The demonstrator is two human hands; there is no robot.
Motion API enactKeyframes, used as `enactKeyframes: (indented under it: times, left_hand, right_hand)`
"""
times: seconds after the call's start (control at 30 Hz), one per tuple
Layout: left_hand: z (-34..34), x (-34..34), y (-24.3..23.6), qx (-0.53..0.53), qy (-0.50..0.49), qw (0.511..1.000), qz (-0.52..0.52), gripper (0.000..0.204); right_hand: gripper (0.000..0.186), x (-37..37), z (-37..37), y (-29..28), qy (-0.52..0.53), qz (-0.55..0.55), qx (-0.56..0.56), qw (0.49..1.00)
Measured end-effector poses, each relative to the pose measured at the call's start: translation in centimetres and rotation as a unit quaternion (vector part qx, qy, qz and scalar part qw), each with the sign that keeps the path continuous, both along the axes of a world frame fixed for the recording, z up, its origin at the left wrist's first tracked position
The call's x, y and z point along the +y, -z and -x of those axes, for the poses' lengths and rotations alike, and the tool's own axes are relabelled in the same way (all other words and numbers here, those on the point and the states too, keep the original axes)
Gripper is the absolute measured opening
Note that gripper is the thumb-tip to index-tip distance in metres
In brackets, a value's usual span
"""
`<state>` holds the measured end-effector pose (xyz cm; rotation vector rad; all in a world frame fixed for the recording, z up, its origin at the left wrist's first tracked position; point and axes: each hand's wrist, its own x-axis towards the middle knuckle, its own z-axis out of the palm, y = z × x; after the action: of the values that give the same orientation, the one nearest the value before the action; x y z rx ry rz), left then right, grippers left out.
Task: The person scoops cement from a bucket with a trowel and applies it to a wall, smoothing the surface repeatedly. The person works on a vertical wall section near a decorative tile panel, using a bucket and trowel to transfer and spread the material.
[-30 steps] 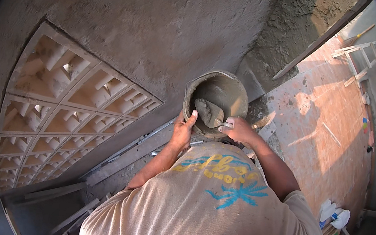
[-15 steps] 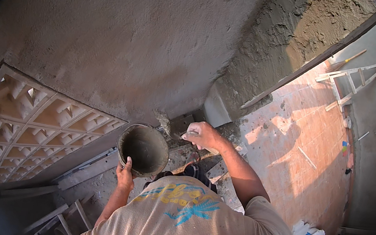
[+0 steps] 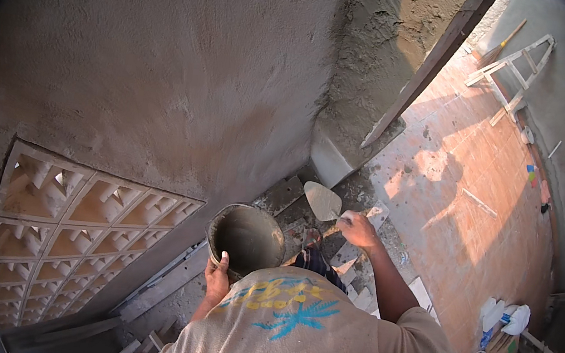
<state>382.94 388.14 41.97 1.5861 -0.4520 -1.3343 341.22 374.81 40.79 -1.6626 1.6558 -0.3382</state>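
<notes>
My left hand point(image 3: 217, 279) grips the near left rim of a round mortar bucket point(image 3: 216, 223), thumb over the edge. Grey wet mortar point(image 3: 245, 238) coats the inside and lies at the bottom. To the right of the bucket, my right hand point(image 3: 357, 229) is closed round the handle of a pointing trowel point(image 3: 322, 202). Its broad blade points up and left, apart from both the bucket and the wall, with a greyish film on its face. Ahead of the trowel is the corner where the rendered wall point(image 3: 191, 55) meets a column face point(image 3: 364, 65) covered in darker, rough fresh mortar.
A wooden batten point(image 3: 427, 74) runs along the column's right edge. Patterned vent blocks point(image 3: 72, 234) fill an opening at left. Boards and debris lie underfoot. On the tiled floor point(image 3: 465, 209) at right stand a wooden trestle point(image 3: 521, 73) and a broom point(image 3: 503, 45).
The trowel has swung away from beside the bucket's far rim to the right, its blade now facing up. My right hand has moved right and down. The whole view has shifted.
</notes>
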Motion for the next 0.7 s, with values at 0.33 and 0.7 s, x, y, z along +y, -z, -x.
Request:
enactKeyframes:
  times: [0.33, 0.7]
  left_hand:
    - [-1.4, -5.5, 0.2, -0.054, 0.223, 0.960, 0.163, 0.037]
    - [-4.2, -6.9, -0.7, -0.030, 0.296, 0.920, 0.257, 0.042]
  right_hand:
    - [0.028, 3.9, -21.4, -0.5, -0.174, 0.092, 0.231, 0.953]
    - [0.021, 6.6, -25.4, -6.5, -0.108, 0.129, 0.279, 0.945]
